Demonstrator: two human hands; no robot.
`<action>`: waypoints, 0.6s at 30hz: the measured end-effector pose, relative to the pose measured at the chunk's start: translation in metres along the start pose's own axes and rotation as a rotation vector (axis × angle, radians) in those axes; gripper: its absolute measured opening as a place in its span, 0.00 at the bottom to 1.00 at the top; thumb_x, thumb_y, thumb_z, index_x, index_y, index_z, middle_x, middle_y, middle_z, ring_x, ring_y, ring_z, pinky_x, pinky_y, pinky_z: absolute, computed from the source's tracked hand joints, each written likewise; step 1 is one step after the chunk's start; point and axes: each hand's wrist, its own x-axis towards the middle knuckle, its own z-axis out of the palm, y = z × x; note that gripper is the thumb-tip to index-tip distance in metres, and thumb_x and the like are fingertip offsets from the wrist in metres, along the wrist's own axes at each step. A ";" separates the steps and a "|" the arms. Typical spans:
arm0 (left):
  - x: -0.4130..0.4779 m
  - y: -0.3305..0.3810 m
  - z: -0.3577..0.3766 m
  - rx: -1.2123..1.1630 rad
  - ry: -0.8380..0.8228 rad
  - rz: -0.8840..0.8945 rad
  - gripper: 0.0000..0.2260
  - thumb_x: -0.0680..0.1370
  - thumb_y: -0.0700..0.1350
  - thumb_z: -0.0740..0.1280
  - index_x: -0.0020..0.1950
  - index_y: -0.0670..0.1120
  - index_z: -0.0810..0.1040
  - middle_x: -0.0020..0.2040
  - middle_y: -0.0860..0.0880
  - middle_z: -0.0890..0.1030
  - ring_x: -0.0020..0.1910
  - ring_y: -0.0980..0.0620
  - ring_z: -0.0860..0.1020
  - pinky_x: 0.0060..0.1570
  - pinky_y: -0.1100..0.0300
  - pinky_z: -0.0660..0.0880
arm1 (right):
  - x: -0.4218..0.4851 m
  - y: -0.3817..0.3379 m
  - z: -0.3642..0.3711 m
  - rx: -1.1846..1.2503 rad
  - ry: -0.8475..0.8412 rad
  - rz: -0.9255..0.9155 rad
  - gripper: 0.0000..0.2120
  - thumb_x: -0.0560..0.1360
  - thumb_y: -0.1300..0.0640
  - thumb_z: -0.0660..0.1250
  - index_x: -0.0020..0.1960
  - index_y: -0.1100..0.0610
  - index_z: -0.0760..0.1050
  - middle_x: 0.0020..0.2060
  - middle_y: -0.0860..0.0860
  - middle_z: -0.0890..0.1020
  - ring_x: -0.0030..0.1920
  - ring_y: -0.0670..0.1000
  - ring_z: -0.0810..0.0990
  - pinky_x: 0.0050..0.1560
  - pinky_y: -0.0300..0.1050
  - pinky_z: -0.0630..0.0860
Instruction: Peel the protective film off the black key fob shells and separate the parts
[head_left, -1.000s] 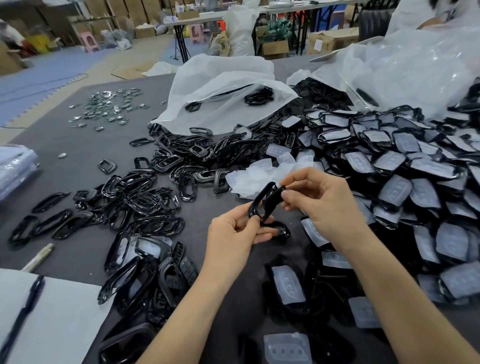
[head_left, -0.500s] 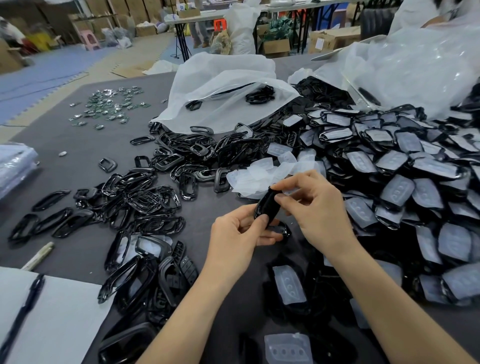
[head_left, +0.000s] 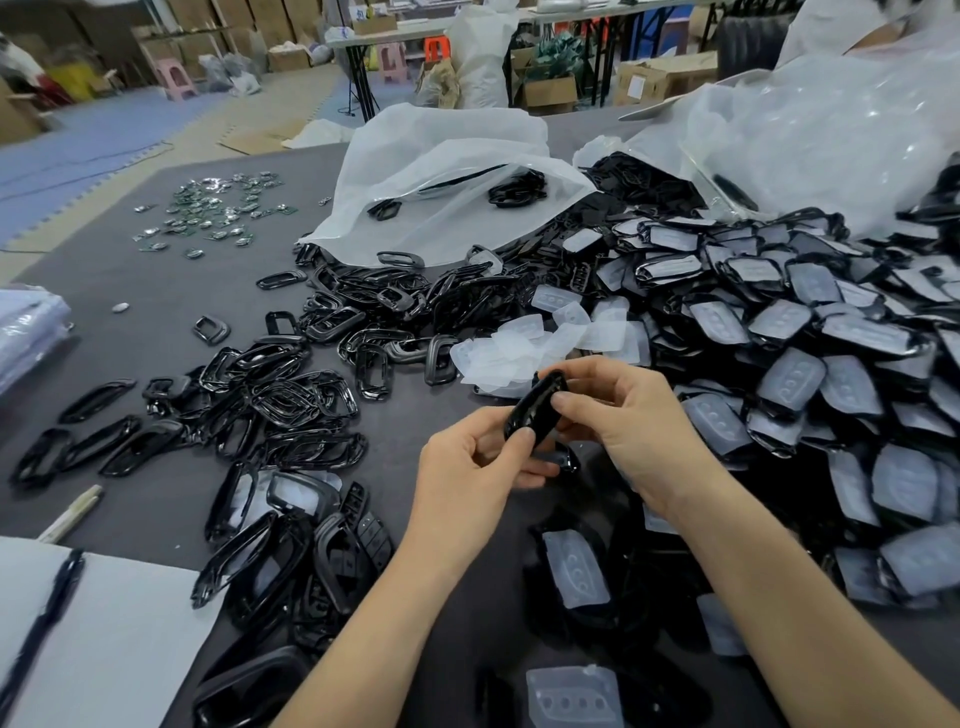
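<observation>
Both hands on one black shell (head_left: 537, 405), up off the worktop (head_left: 156, 270). L hand (head_left: 467, 467) grip clamps its lower end, R hand (head_left: 623, 421) grip pinches the top edge. Looks like the peel/split step. Next prob. needs a firm pry. Peeled films (head_left: 519, 348) lie just beyond the grip.

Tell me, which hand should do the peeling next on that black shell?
Probably the right hand: its fingertips sit on the upper part of the black shell, free to pick at it, while the left hand grips the lower end and steadies it.
</observation>
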 end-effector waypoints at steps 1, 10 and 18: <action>0.000 -0.001 0.000 -0.007 0.004 -0.001 0.08 0.79 0.35 0.65 0.50 0.47 0.81 0.41 0.48 0.86 0.38 0.48 0.85 0.37 0.63 0.79 | 0.000 0.000 0.001 -0.001 0.005 -0.006 0.09 0.75 0.70 0.66 0.48 0.57 0.80 0.42 0.56 0.84 0.41 0.51 0.83 0.41 0.39 0.79; 0.001 0.001 -0.002 -0.009 0.016 0.000 0.05 0.78 0.37 0.66 0.48 0.45 0.80 0.37 0.46 0.85 0.35 0.48 0.85 0.33 0.63 0.79 | -0.005 -0.005 0.003 -0.031 0.003 -0.057 0.07 0.74 0.70 0.68 0.48 0.60 0.79 0.44 0.61 0.83 0.41 0.51 0.83 0.40 0.39 0.81; -0.001 0.005 -0.002 -0.060 0.021 -0.056 0.06 0.80 0.37 0.63 0.47 0.42 0.79 0.33 0.45 0.84 0.30 0.51 0.82 0.29 0.65 0.76 | -0.003 -0.003 0.003 0.061 -0.050 -0.025 0.03 0.73 0.70 0.69 0.45 0.64 0.77 0.30 0.49 0.82 0.29 0.46 0.80 0.31 0.35 0.76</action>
